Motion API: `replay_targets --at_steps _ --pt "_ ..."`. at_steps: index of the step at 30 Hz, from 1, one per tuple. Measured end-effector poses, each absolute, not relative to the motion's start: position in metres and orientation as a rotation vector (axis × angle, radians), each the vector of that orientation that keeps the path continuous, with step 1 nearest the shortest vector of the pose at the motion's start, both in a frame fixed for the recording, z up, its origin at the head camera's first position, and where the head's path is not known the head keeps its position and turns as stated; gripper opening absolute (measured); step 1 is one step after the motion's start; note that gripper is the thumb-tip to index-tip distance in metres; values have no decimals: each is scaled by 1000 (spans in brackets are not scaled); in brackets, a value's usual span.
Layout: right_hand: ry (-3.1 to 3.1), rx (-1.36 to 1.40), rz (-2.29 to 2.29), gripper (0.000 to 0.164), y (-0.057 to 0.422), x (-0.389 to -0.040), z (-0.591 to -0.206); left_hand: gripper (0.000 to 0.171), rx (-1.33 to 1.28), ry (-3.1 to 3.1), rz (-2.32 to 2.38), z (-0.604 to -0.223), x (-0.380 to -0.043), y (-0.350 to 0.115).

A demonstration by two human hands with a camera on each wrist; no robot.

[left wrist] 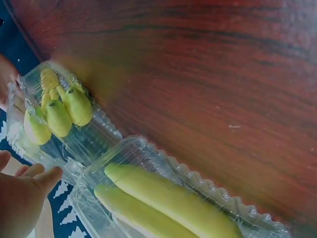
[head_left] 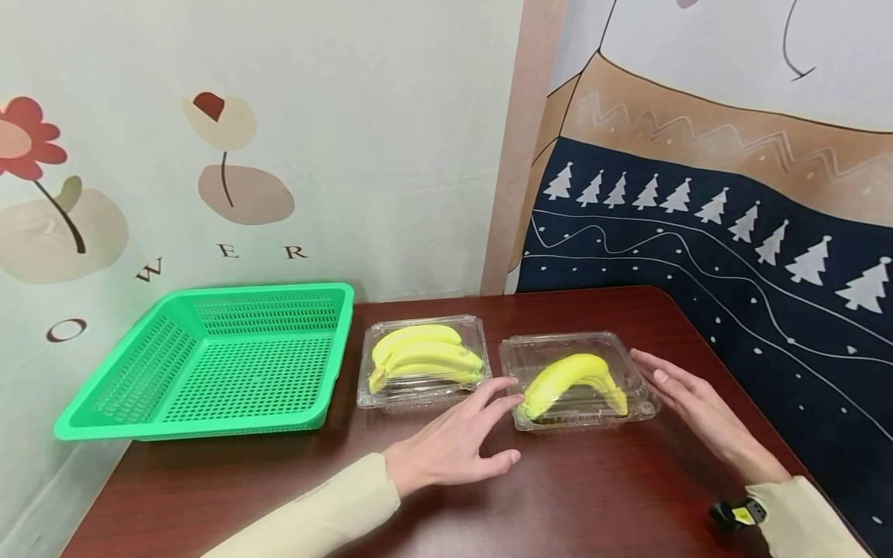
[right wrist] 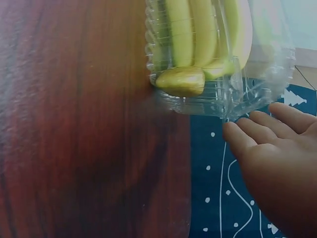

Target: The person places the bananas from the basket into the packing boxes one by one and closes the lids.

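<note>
Two clear plastic clamshell boxes lie side by side on the table, each with a bunch of yellow bananas inside. At the left edge of the right box (head_left: 565,347), the fingertips of my left hand (head_left: 453,442) reach toward its side, thumb spread away. My right hand (head_left: 705,407) is held flat at the opposite edge with its fingers extended; in the right wrist view the fingertips (right wrist: 233,136) are close to the box's corner, and contact is hard to tell. The curved bananas (head_left: 572,380) show through the lid. The left box (head_left: 412,401) holds another banana bunch (head_left: 425,356).
A green perforated plastic basket (head_left: 328,372) stands at the left of the dark red wooden table (head_left: 558,496). Patterned cloth walls (head_left: 391,155) rise behind the table and along its right side.
</note>
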State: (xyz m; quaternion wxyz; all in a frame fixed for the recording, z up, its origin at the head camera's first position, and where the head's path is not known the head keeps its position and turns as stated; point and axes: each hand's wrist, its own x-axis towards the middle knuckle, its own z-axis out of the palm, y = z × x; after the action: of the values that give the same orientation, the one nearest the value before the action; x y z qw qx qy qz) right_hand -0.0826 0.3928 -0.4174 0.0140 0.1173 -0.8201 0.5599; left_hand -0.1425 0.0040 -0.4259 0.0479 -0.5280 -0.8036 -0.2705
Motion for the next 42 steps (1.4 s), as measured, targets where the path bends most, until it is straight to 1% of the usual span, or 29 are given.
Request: replay_targets --at_steps 3,13,19,33,42 --pt "-2610 305 1698 50 393 -79 -419 67 -1614 -2483 -805 -427 -142 2" --pt "-2728 186 1565 51 394 -70 -426 61 -1628 -2516 -670 -432 -137 -1" --pt "-2759 149 1498 54 393 -68 -429 57 -1598 -2539 -742 -436 -132 1" --pt "-2793 75 1453 57 393 -67 -431 42 -1293 -2623 -1007 -443 -119 13" --pt "-2882 -39 1475 63 395 -69 -428 34 -1086 -2693 -1399 -444 -117 19"
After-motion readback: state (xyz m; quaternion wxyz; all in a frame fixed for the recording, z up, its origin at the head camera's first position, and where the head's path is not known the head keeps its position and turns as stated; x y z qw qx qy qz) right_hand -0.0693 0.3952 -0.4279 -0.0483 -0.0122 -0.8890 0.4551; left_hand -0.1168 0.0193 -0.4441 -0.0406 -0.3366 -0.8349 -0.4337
